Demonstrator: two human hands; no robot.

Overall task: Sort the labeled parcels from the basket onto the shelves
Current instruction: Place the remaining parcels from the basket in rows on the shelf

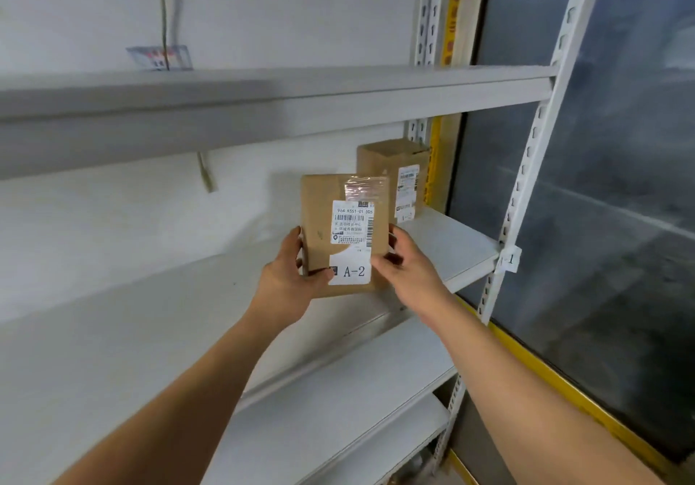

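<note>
A small brown cardboard parcel [323,221] with a white shipping label and an "A-2" sticker stands upright over the middle white shelf [462,247]. My left hand [289,277] grips its lower left edge, and my right hand [406,266] grips its lower right edge. Behind it to the right, a second brown parcel [391,168] with a white label stands upright on the same shelf near the back post. The basket is out of view.
An upper shelf [263,108] runs across above the parcels. A slotted upright post [526,183] carries a small paper tag [508,258]. A lower shelf [338,409] lies below. A dark window with a yellow frame [620,183] fills the right side.
</note>
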